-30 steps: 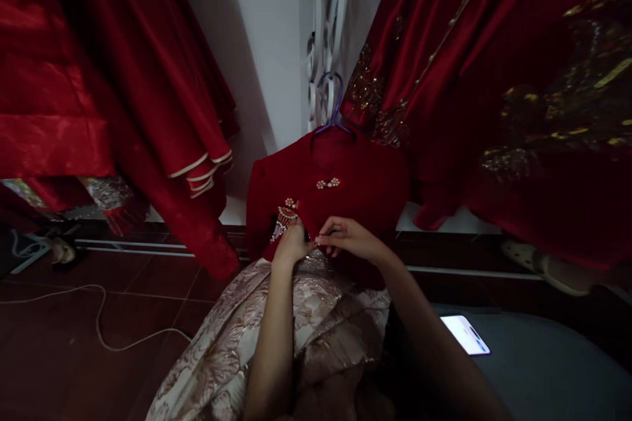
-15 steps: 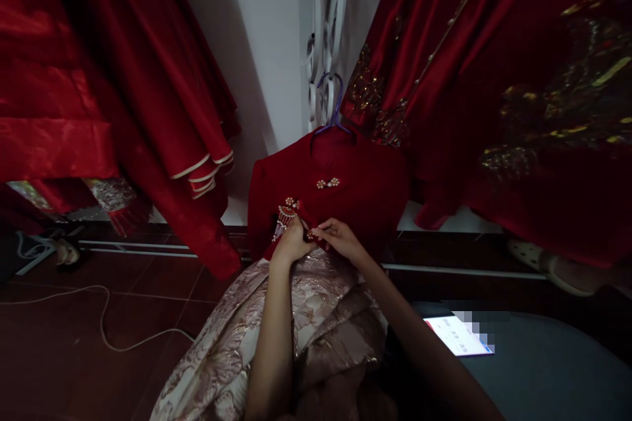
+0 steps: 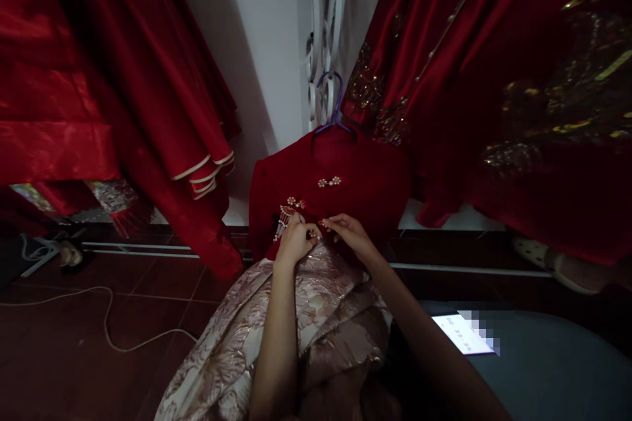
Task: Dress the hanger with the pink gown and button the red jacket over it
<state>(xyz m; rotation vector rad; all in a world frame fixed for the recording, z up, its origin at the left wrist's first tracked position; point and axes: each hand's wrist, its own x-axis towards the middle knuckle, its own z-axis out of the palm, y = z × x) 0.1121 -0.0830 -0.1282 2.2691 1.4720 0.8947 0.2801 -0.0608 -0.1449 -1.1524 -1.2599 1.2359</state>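
Observation:
A small dark red jacket [image 3: 360, 177] hangs on a purple hanger [image 3: 332, 105] in front of me, above a pale brocade skirt [image 3: 320, 316]. A pearl button clasp [image 3: 328, 181] sits on its chest, and a beaded tassel ornament [image 3: 285, 216] hangs at the front edge. My left hand [image 3: 295, 241] is closed, pinching the jacket's front edge beside the tassel. My right hand [image 3: 351, 231] is also closed in a pinch on the same edge, fingertips meeting the left hand's.
Red gowns [image 3: 123, 92] hang at the left and gold-embroidered red gowns [image 3: 494, 92] at the right. A white wall [image 3: 266, 46] stands behind. A lit phone [image 3: 464, 334] lies on a grey seat [image 3: 553, 368]. A white cable [image 3: 106, 329] crosses the dark floor.
Both hands have crept slightly upward along the jacket's front edge, and stayed pinched together. The view has shifted a little.

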